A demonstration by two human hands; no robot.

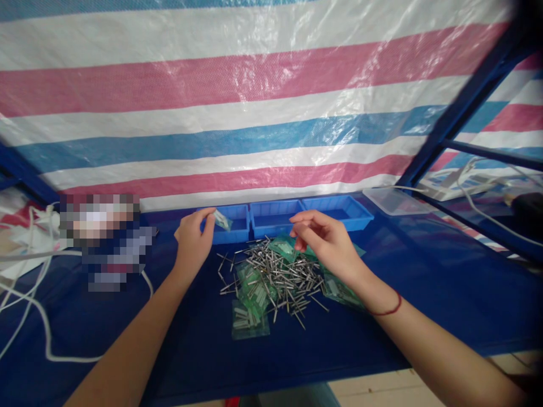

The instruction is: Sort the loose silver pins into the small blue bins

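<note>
My left hand pinches a small clear green packet of metal pins, held over the leftmost blue tray. My right hand hovers over the far side of a heap of loose metal pins on the dark blue table; its fingers are curled together near the pins, and I cannot make out whether they hold one. Several filled green packets lie around and under the heap.
Three shallow blue trays sit in a row behind the pile, the middle tray and the right tray. A clear plastic lid lies at the back right. White cables trail at left. A striped tarp forms the back wall.
</note>
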